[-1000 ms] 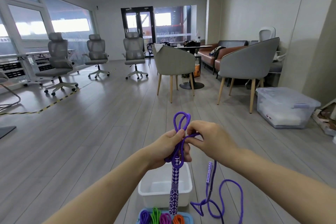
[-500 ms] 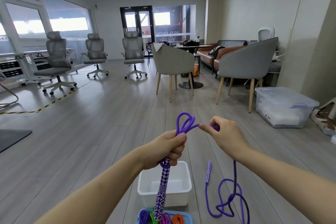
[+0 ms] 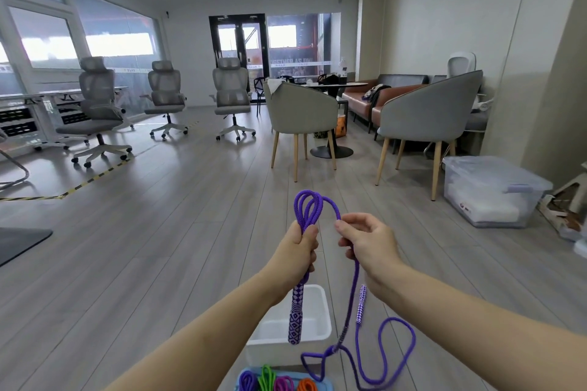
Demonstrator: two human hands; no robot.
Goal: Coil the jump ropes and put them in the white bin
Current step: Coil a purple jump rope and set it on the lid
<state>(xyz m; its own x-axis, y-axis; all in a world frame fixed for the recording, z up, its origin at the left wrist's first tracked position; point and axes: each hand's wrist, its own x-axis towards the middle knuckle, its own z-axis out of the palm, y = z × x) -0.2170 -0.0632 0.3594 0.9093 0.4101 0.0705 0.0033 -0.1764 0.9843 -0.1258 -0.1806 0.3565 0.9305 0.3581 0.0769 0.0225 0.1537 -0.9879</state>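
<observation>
The left hand (image 3: 297,246) grips the purple jump rope (image 3: 307,208) loops at frame centre. The right hand (image 3: 368,243) pinches its strand. The white bin (image 3: 320,301) sits below.

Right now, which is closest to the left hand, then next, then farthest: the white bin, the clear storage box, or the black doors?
1. White bin: on the floor just below the left hand.
2. Clear storage box: on the right by the wall.
3. Black doors: at the room's far end.

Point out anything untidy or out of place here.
Only the purple jump rope is untidy: a few loops are gathered in the left hand, the rest trails loose onto the floor beside the white bin. Nothing looks damaged.
</observation>
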